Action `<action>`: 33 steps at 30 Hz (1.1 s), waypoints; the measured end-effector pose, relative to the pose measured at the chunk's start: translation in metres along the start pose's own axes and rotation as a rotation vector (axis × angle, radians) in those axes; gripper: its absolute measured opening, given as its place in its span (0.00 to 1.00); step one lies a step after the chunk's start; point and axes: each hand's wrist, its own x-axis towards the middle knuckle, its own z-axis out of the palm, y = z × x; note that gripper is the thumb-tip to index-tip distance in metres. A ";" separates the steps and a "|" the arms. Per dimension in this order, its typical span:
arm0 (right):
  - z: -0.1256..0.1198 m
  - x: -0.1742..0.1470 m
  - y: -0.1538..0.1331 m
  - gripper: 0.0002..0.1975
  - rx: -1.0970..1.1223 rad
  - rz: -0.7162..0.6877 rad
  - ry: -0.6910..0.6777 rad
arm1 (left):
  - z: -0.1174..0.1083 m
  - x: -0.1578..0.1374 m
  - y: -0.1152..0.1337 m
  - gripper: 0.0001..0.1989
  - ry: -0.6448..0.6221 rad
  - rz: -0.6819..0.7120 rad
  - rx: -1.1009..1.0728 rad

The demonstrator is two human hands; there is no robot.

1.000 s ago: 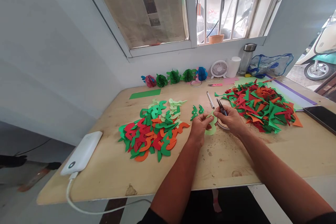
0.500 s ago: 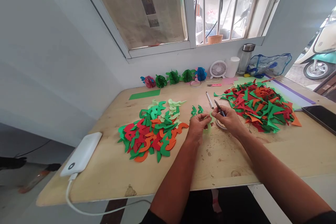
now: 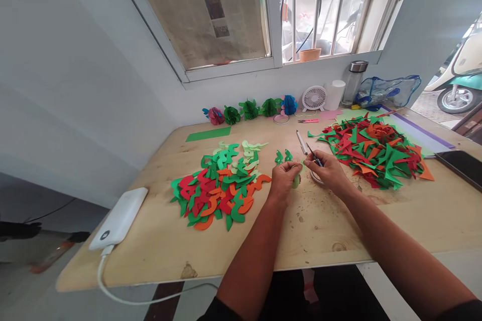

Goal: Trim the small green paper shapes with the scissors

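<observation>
My left hand (image 3: 285,180) pinches a small light green paper piece (image 3: 296,180) between thumb and fingers. Close beside it, my right hand (image 3: 327,170) is closed around a pair of scissors (image 3: 315,156), whose dark blades point up and away from me. The right fingertips meet the upper end of the paper; whether they grip it too I cannot tell. Just beyond my left hand lie two small dark green cut-outs (image 3: 283,156). Left of my hands spreads a pile of curved paper cut-outs (image 3: 222,185) in red, orange and greens.
Paper scraps (image 3: 376,153) are heaped on the right, near a phone (image 3: 461,165). A white pen (image 3: 302,142) lies beyond my hands. Paper figures (image 3: 249,109), a small fan (image 3: 314,98) and a bottle (image 3: 354,83) line the wall. At left is a power bank (image 3: 119,218) with a cable.
The light green paper has shifted and turned between my fingers, so less of it hangs below my left hand. My right hand keeps the scissors in nearly the same place.
</observation>
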 end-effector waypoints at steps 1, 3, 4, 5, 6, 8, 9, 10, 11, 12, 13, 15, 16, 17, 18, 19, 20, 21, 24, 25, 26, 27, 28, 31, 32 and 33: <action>0.000 0.000 0.000 0.12 -0.012 -0.003 0.002 | 0.000 -0.001 0.000 0.15 0.003 0.003 0.000; 0.000 -0.001 0.000 0.11 -0.023 -0.005 0.007 | 0.001 -0.002 0.002 0.14 0.012 0.010 -0.007; 0.000 -0.001 -0.001 0.10 -0.021 -0.001 0.012 | 0.001 -0.004 0.003 0.14 0.019 0.011 -0.013; 0.000 -0.001 -0.001 0.10 -0.016 0.006 0.017 | 0.002 -0.005 0.003 0.14 0.028 0.010 -0.021; 0.000 -0.001 -0.001 0.10 -0.011 0.014 0.023 | 0.002 -0.006 0.004 0.14 0.036 0.009 -0.029; 0.000 -0.001 -0.002 0.11 -0.007 0.024 0.037 | 0.003 -0.007 0.005 0.14 0.044 0.011 -0.044; 0.000 -0.001 -0.002 0.11 -0.014 0.022 0.048 | 0.003 -0.007 0.005 0.14 0.044 0.013 -0.048; 0.000 -0.001 -0.001 0.11 -0.028 0.016 0.059 | 0.003 -0.007 0.005 0.14 0.042 0.014 -0.049; 0.000 -0.001 -0.001 0.11 -0.046 0.008 0.070 | 0.003 -0.007 0.005 0.14 0.041 0.015 -0.048; 0.001 -0.001 0.000 0.10 -0.069 -0.001 0.079 | 0.003 -0.007 0.005 0.13 0.041 0.016 -0.044; 0.001 -0.001 0.000 0.10 -0.095 -0.008 0.084 | 0.003 -0.007 0.005 0.13 0.042 0.018 -0.040; 0.002 -0.002 0.002 0.09 -0.142 -0.017 0.080 | 0.004 -0.007 0.006 0.12 0.046 0.021 -0.029; 0.003 -0.003 0.002 0.09 -0.159 -0.021 0.076 | 0.004 -0.007 0.006 0.12 0.047 0.021 -0.024; 0.003 -0.003 0.003 0.09 -0.171 -0.025 0.074 | 0.004 -0.008 0.007 0.11 0.046 0.020 -0.020; 0.004 -0.004 0.003 0.08 -0.181 -0.030 0.073 | 0.004 -0.008 0.007 0.11 0.045 0.021 -0.018; 0.004 -0.004 0.003 0.08 -0.189 -0.037 0.073 | 0.004 -0.008 0.008 0.11 0.044 0.023 -0.018; 0.004 -0.004 0.004 0.08 -0.195 -0.045 0.072 | 0.004 -0.009 0.008 0.10 0.042 0.024 -0.017; 0.004 -0.004 0.004 0.08 -0.202 -0.055 0.068 | 0.005 -0.009 0.009 0.10 0.042 0.023 -0.017; 0.005 -0.004 0.004 0.08 -0.209 -0.090 0.045 | 0.005 -0.010 0.010 0.11 0.039 0.005 -0.016; 0.005 -0.004 0.004 0.08 -0.205 -0.096 0.037 | 0.005 -0.010 0.011 0.11 0.039 0.001 -0.016; 0.005 -0.004 0.004 0.08 -0.198 -0.099 0.031 | 0.005 -0.010 0.011 0.11 0.037 0.000 -0.017; 0.005 -0.004 0.003 0.08 -0.189 -0.099 0.024 | 0.005 -0.010 0.011 0.11 0.035 0.001 -0.019; 0.005 -0.004 0.003 0.09 -0.179 -0.097 0.018 | 0.005 -0.010 0.011 0.11 0.032 0.003 -0.021; 0.005 -0.004 0.003 0.09 -0.157 -0.097 0.006 | 0.005 -0.011 0.012 0.11 0.027 0.002 -0.021; 0.005 -0.004 0.003 0.09 -0.157 -0.102 0.007 | 0.005 -0.012 0.013 0.11 0.030 -0.001 -0.020; 0.005 -0.004 0.004 0.09 -0.161 -0.105 0.010 | 0.005 -0.013 0.014 0.11 0.034 -0.002 -0.020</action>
